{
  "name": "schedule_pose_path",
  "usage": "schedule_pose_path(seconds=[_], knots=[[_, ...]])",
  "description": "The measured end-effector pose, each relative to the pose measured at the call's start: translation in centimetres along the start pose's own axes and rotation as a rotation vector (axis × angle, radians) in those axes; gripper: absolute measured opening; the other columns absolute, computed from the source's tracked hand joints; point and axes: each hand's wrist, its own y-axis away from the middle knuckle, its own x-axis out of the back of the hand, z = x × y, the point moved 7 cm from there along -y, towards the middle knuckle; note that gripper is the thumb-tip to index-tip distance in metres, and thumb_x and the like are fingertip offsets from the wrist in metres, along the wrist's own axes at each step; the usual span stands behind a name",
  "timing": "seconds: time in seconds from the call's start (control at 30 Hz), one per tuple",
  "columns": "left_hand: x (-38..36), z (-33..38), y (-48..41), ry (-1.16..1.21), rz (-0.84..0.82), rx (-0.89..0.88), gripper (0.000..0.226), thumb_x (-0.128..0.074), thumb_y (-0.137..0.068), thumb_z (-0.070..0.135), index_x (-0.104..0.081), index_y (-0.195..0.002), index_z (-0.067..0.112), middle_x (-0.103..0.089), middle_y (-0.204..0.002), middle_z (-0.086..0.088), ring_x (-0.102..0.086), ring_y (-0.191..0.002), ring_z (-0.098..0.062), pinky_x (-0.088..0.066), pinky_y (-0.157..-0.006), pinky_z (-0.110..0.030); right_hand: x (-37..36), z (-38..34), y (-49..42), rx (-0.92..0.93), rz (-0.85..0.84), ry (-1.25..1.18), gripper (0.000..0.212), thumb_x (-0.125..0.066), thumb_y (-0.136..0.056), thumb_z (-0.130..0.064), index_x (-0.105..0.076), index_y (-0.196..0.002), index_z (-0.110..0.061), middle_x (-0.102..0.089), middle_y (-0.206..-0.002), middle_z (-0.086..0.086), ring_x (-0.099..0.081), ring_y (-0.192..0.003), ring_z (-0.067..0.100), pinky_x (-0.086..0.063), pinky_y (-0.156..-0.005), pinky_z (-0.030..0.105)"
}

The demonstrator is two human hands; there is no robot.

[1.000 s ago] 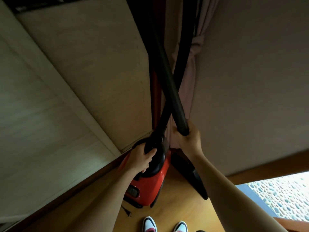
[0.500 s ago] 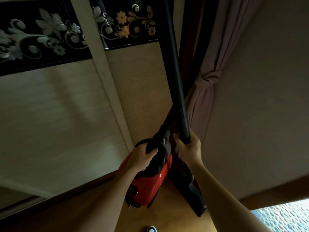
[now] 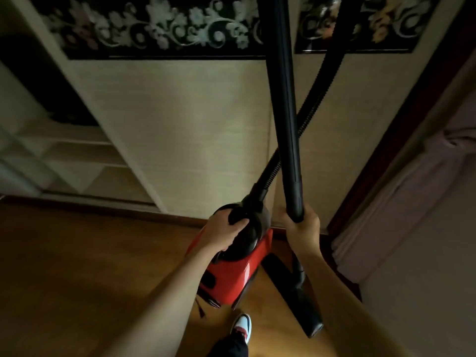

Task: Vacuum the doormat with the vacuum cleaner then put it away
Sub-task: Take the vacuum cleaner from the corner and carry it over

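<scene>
The red vacuum cleaner [image 3: 231, 276] hangs just above the wooden floor, close to the wardrobe. My left hand [image 3: 224, 231] grips its black top handle. My right hand [image 3: 302, 230] is closed around the black wand [image 3: 286, 112], which rises straight up out of the frame. The ribbed hose [image 3: 316, 99] crosses behind the wand and runs down into the vacuum's top. The black floor nozzle [image 3: 293, 292] lies low at the wand's bottom end, right of the red body. No doormat is in view.
A sliding wardrobe door [image 3: 185, 130] with a black floral band stands straight ahead; open shelves [image 3: 67, 155] show to its left. A pink tied curtain [image 3: 417, 191] hangs on the right. My shoe [image 3: 242, 328] is on the wooden floor [image 3: 77, 266] below the vacuum.
The view has swung left and up, bringing the floral band and open shelves into sight. Both hands keep their grips, and the wand now stands more upright.
</scene>
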Motion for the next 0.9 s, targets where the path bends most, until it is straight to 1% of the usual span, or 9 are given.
schedule_pose_path(seconds=[0.2,0.27,0.33,0.43,0.5,0.6,0.7,0.83,0.9], knots=[[6.6,-5.7,6.0,0.085,0.275,0.106,0.016,-0.067,-0.091,0.026,-0.069,-0.101,0.012,-0.056,-0.056,-0.007,-0.045,-0.03,-0.012,-0.032,-0.031,-0.022,-8.2,-2.6,3.5,0.023,-0.287,-0.062,0.019,-0.071,-0.091,-0.014,-0.055,-0.084,-0.008,-0.047,-0.068,0.008,-0.046,-0.061,0.018,-0.049,-0.055,0.046],[8.9,-7.1,8.2,0.099,0.367,0.095,0.018,-0.068,-0.09,0.026,-0.069,-0.104,0.014,-0.063,-0.064,-0.006,-0.06,-0.051,-0.017,-0.049,-0.046,-0.034,-11.2,-3.5,4.6,0.045,-0.384,-0.075,0.018,-0.07,-0.092,-0.013,-0.055,-0.084,-0.007,-0.046,-0.069,0.008,-0.046,-0.062,0.017,-0.047,-0.056,0.042],[11.1,-9.0,10.4,0.087,0.434,0.15,0.011,-0.067,-0.092,0.026,-0.065,-0.093,0.016,-0.055,-0.061,0.002,-0.063,-0.066,-0.025,-0.048,-0.055,-0.032,-14.3,-4.5,5.8,0.068,-0.477,-0.081,0.018,-0.071,-0.093,-0.013,-0.056,-0.083,-0.015,-0.048,-0.069,0.007,-0.048,-0.062,0.016,-0.048,-0.058,0.037],[14.2,-12.4,13.1,0.107,0.503,0.23,0.021,-0.063,-0.095,0.029,-0.056,-0.082,0.014,-0.042,-0.055,0.007,-0.046,-0.049,-0.016,-0.032,-0.046,-0.02,-19.1,-6.2,8.2,0.089,-0.591,-0.122,0.021,-0.071,-0.093,-0.011,-0.057,-0.084,-0.024,-0.052,-0.069,0.002,-0.053,-0.058,0.003,-0.05,-0.057,0.017],[16.4,-14.0,14.7,0.073,0.551,0.266,0.023,-0.062,-0.095,0.03,-0.057,-0.083,0.011,-0.046,-0.058,0.009,-0.045,-0.052,-0.008,-0.036,-0.046,-0.017,-22.4,-7.0,9.6,0.074,-0.644,-0.116,0.023,-0.072,-0.092,-0.01,-0.058,-0.084,-0.026,-0.055,-0.071,0.0,-0.054,-0.057,-0.003,-0.047,-0.056,0.009],[19.8,-16.5,17.0,-0.036,0.602,0.312,0.025,-0.059,-0.096,0.033,-0.053,-0.074,0.022,-0.052,-0.065,0.01,-0.052,-0.062,-0.005,-0.041,-0.058,-0.009,-28.0,-7.4,11.4,0.034,-0.746,-0.116,0.021,-0.074,-0.089,-0.012,-0.059,-0.083,-0.025,-0.059,-0.073,-0.002,-0.055,-0.057,-0.001,-0.045,-0.051,0.01],[23.3,-19.6,19.0,-0.041,0.647,0.32,0.027,-0.058,-0.097,0.033,-0.051,-0.071,0.025,-0.051,-0.063,0.01,-0.051,-0.058,-0.003,-0.035,-0.053,-0.015,-33.4,-8.1,13.6,0.074,-0.816,-0.103,0.018,-0.077,-0.088,-0.013,-0.062,-0.089,-0.022,-0.062,-0.076,-0.002,-0.055,-0.057,-0.002,-0.047,-0.055,0.013],[28.4,-24.6,20.9,-0.01,0.709,0.402,0.025,-0.06,-0.096,0.033,-0.058,-0.082,0.013,-0.054,-0.067,0.004,-0.056,-0.062,-0.012,-0.038,-0.052,-0.019,-41.2,-9.6,16.3,0.153,-0.876,-0.109,0.021,-0.078,-0.087,-0.011,-0.061,-0.083,-0.022,-0.065,-0.079,0.011,-0.059,-0.063,0.006,-0.051,-0.06,0.015],[31.0,-27.3,21.2,0.014,0.737,0.431,0.026,-0.061,-0.096,0.033,-0.057,-0.081,0.012,-0.055,-0.067,0.003,-0.056,-0.062,-0.014,-0.039,-0.052,-0.019,-45.3,-10.6,17.4,0.162,-0.897,-0.105,0.025,-0.079,-0.087,-0.013,-0.058,-0.078,-0.025,-0.063,-0.076,0.006,-0.059,-0.066,0.009,-0.051,-0.062,0.016]])
